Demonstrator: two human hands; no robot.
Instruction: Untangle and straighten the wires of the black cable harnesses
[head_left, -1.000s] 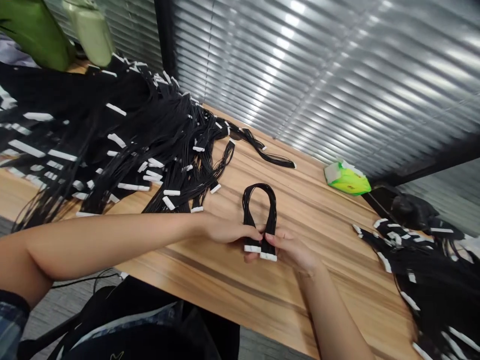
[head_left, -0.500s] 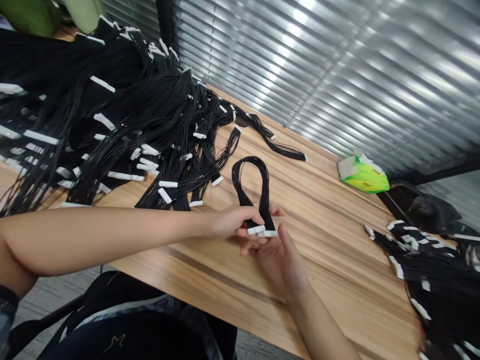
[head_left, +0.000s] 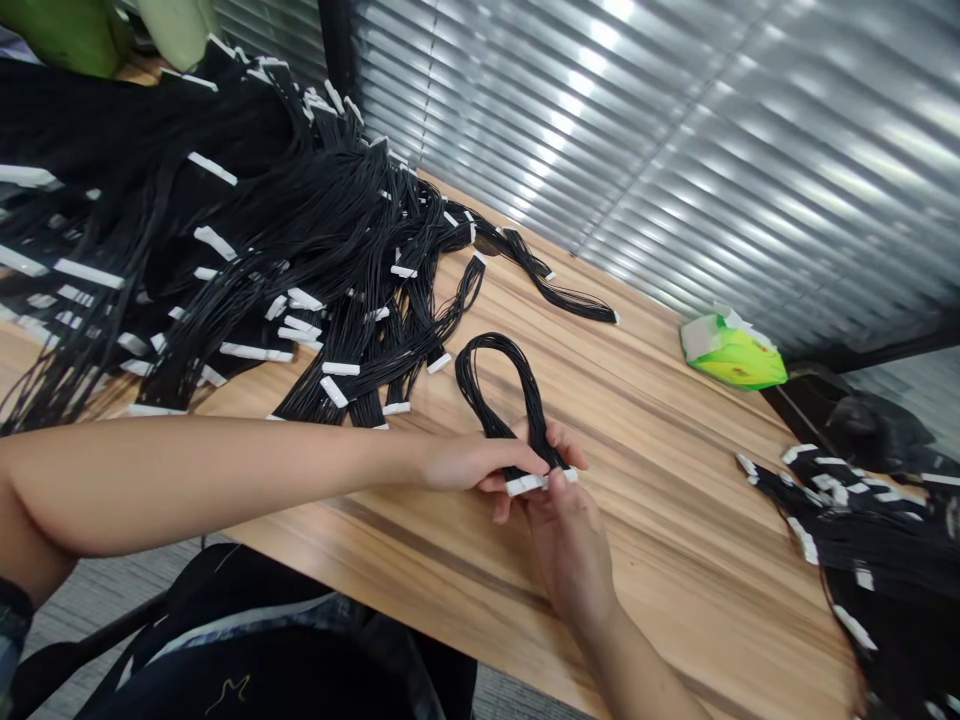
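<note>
A black wire harness [head_left: 499, 345] is bent into a loop over the table, its two white end connectors [head_left: 525, 485] side by side nearest me. My left hand [head_left: 487, 465] is closed on the harness, the thumb lying across the wires just behind the connectors. From the right, my right hand [head_left: 570, 530] grips the same end, with its thumb pressed on the right connector and its fingers behind the wires. The fingers under the harness are partly hidden.
A large heap of black wire harnesses [head_left: 300, 210] with white connectors covers the left of the wooden table [head_left: 675, 520]. More harnesses [head_left: 892, 550] lie at the right edge. A green-yellow soft pack [head_left: 731, 350] sits near the corrugated metallic wall [head_left: 637, 130].
My right hand has closed, its thumb coming down onto the right connector. The harness end has shifted slightly right and towards me, and the loop now leans left.
</note>
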